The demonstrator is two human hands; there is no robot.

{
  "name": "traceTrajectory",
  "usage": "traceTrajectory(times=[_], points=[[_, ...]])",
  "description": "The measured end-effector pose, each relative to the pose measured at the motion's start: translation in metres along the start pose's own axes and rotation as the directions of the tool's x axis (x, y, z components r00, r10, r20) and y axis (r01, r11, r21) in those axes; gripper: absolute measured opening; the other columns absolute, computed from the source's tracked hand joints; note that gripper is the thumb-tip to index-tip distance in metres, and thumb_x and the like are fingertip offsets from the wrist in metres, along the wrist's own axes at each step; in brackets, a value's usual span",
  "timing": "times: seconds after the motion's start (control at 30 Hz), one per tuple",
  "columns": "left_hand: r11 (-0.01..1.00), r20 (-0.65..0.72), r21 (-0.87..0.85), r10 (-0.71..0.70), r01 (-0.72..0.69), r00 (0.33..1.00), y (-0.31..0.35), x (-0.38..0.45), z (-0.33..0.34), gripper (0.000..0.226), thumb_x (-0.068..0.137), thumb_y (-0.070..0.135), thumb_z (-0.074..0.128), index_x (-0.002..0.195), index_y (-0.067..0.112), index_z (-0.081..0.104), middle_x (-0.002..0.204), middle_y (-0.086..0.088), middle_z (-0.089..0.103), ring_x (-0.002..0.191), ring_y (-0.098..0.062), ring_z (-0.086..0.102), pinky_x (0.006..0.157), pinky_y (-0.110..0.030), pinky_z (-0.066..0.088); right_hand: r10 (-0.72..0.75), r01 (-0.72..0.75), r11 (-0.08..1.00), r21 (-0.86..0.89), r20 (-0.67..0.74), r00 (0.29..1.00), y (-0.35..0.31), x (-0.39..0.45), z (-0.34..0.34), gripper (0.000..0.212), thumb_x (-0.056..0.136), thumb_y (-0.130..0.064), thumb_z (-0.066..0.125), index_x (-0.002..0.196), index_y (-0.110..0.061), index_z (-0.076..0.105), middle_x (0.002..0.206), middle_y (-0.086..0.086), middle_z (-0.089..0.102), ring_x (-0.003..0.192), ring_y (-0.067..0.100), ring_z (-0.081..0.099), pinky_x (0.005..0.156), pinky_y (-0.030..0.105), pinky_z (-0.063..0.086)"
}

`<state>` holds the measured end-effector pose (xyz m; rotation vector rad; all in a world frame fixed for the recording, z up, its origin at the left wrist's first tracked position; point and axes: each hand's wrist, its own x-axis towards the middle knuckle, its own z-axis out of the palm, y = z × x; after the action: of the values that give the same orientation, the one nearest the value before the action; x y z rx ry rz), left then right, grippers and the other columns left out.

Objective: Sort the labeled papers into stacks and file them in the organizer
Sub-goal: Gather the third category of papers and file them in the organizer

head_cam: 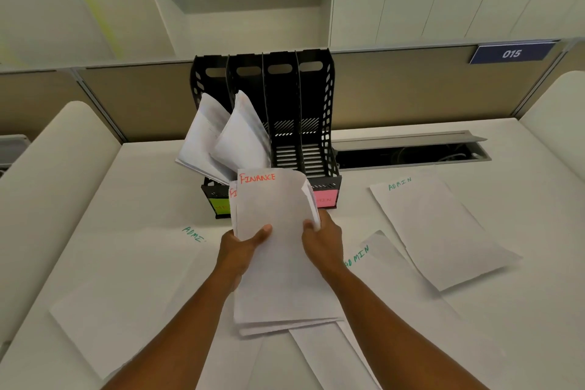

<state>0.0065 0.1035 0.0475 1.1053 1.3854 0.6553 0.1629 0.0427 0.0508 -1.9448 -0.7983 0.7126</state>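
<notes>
Filing step is in hand: a FINANCE stack (278, 250) at frame centre is gripped by the left hand (242, 247) and right hand (323, 239), just before the organizer (281, 98). An empty slot is needed next; ADMIN sheets (443, 231) are left lower down.

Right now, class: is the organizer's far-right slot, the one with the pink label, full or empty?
Empty. The far-right slot shows its bare slatted floor and back wall, with no paper inside. The pink label sits below it.
</notes>
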Motion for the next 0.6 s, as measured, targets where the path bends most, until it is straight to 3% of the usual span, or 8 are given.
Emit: traceTrajectory(times=[0.13, 0.23, 0.37, 0.6], points=[[0.984, -0.084, -0.082, 0.152, -0.159, 0.985, 0.031, -0.003, 0.009, 0.05, 0.066, 0.048, 0.08, 0.106, 0.024, 0.061, 0.095, 0.005, 0.069, 0.086, -0.018, 0.069, 0.063, -0.026, 0.056, -0.125, 0.13, 0.988, 0.08, -0.057, 0.99, -0.029, 0.004, -0.006, 0.013, 0.094, -0.02, 0.051, 0.1, -0.027, 0.043, 0.086, -0.007, 0.053, 0.082, 0.016, 0.06, 0.06, 0.022, 0.053], [0.952, -0.092, -0.132, 0.265, -0.276, 0.96, 0.053, -0.01, 0.018, 0.037, 0.064, 0.053, 0.077, 0.091, 0.034, 0.061, 0.085, 0.015, 0.07, 0.072, -0.007, 0.07, 0.053, -0.018, 0.055, -0.216, 0.233, 0.957, 0.175, -0.109, 0.97, -0.051, 0.002, -0.01, 0.018, 0.093, -0.019, 0.052, 0.105, -0.03, 0.044, 0.081, -0.021, 0.049, 0.071, 0.008, 0.058, 0.05, 0.01, 0.047], [0.903, -0.104, -0.145, 0.392, -0.404, 0.914, 0.07, -0.013, 0.025, 0.034, 0.074, 0.051, 0.073, 0.102, 0.043, 0.057, 0.098, 0.015, 0.068, 0.087, -0.011, 0.068, 0.061, -0.016, 0.056, -0.26, 0.306, 0.908, 0.285, -0.188, 0.947, -0.071, -0.001, -0.013, 0.028, 0.091, -0.025, 0.057, 0.113, -0.036, 0.041, 0.086, -0.031, 0.045, 0.07, 0.003, 0.055, 0.048, -0.002, 0.04], [0.881, -0.158, -0.141, 0.43, -0.451, 0.889, 0.064, -0.015, 0.026, 0.055, 0.069, 0.048, 0.077, 0.117, 0.041, 0.052, 0.105, 0.009, 0.063, 0.096, -0.016, 0.063, 0.062, -0.012, 0.055, -0.32, 0.363, 0.891, 0.271, -0.188, 0.928, -0.059, -0.003, -0.024, 0.033, 0.08, -0.04, 0.065, 0.106, -0.04, 0.044, 0.089, -0.03, 0.051, 0.08, 0.004, 0.059, 0.054, -0.003, 0.041]])
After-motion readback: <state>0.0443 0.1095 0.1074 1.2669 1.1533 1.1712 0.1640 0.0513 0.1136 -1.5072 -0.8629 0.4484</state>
